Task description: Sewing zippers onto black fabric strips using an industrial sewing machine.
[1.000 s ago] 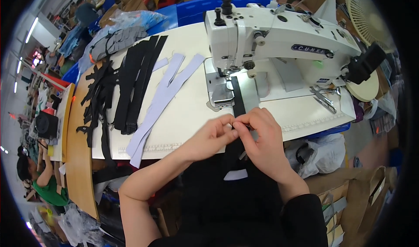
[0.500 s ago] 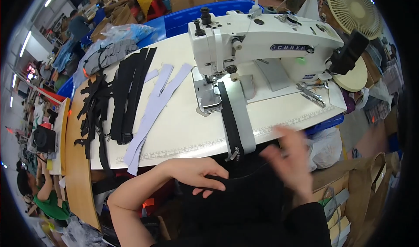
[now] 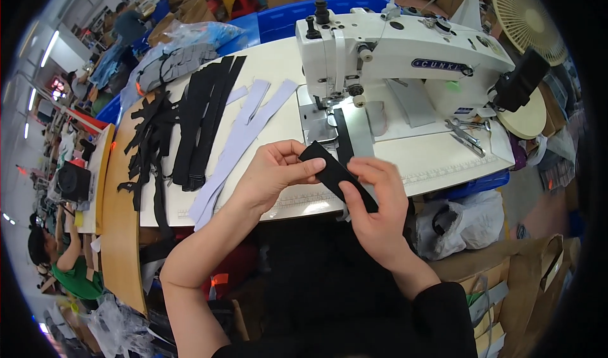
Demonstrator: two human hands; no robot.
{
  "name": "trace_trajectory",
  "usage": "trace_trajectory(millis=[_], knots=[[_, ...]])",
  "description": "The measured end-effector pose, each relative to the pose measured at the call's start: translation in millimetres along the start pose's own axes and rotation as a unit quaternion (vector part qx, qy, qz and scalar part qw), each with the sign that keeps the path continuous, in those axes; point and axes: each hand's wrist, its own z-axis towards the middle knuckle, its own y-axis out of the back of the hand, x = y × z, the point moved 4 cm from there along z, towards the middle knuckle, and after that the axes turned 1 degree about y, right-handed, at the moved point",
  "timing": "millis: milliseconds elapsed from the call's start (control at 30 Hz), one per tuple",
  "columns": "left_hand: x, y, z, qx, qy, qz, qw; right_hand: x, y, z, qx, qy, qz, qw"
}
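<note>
A black fabric strip (image 3: 337, 175) is stretched slantwise between my two hands, above the front edge of the sewing table. My left hand (image 3: 269, 171) pinches its upper left end between thumb and fingers. Closed on the lower right part is my right hand (image 3: 383, 212), thumb on top. Behind the strip stands a white sewing machine (image 3: 392, 48). A black zipper tape (image 3: 343, 133) and a grey fabric strip (image 3: 362, 136) lie together at its presser foot; my hands and the black strip cover their near part.
Lavender strips (image 3: 244, 133), black strips (image 3: 201, 117) and tangled black straps (image 3: 149, 143) lie on the left of the white table (image 3: 272, 82). Metal tools (image 3: 467, 139) rest at right. A blue bin (image 3: 285, 19) stands behind, a fan (image 3: 529, 16) far right. A person works at far left.
Both hands have risen from below the table edge, bringing the black strip up over the table. My right hand, blurred and apart before, now grips the strip. The view has shifted slightly.
</note>
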Motion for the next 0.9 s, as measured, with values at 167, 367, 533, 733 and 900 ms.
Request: trace_trajectory(millis=[167,367,533,733,900], knots=[[-17.2,-5.0,-9.3,0.003,-0.048,0.056,0.997,8.5,-17.8,15.7,-0.04,0.143,-0.12,0.982],[-33.1,-3.1,-8.6,0.015,-0.08,0.11,0.991,9.5,-22.9,21.5,-0.046,0.098,-0.096,0.989],[-29.6,3.9,-1.8,-0.007,-0.106,0.14,0.984,0.9,-29.2,20.0,-0.019,-0.021,0.031,0.999],[-29.8,-4.5,2.2,0.022,-0.128,0.113,0.985,-14.5,-33.1,21.5,0.001,-0.065,0.073,0.995],[-16.0,-13.0,3.5,-0.059,-0.185,0.162,0.967,-17.3,-39.3,26.1,0.04,-0.101,0.033,0.994]])
